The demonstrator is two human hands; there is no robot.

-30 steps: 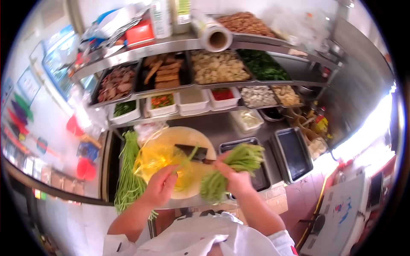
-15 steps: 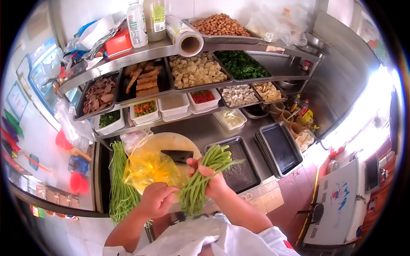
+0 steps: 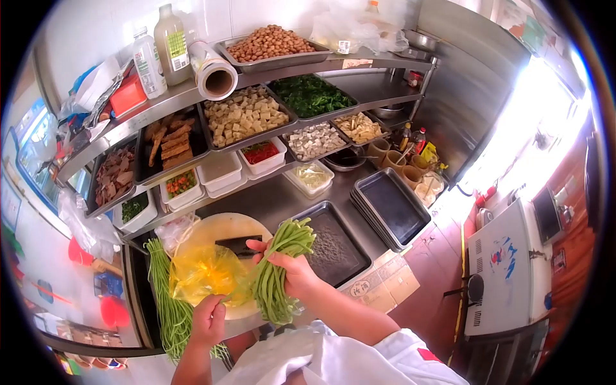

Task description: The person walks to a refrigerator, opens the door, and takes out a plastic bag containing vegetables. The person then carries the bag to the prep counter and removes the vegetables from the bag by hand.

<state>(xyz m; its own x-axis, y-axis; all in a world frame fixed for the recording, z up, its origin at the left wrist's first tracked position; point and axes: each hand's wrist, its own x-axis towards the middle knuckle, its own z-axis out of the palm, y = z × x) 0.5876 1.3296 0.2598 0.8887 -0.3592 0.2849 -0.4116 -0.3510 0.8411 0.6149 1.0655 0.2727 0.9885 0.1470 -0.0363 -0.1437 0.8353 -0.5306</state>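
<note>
My right hand is closed around a thick bundle of cut long beans, held upright over the front of the counter. Lower and to the left, my left hand has thumb and forefinger pinched together; whatever is between them is too small to make out. Just beyond it a crumpled yellow plastic bag lies on a round chopping board. A dark cleaver blade rests on the board, partly behind the bag and my fingers. Uncut long beans drape over the counter's left front edge.
A shallow metal tray sits right of the board, with stacked dark trays farther right. Shelves above hold trays of tofu cubes, chopped greens and peanuts. Bottles and a plastic-wrap roll stand on top.
My left hand has drawn away from the bean bundle, down and left. The bundle stays in my right hand. The whole view has turned to the right.
</note>
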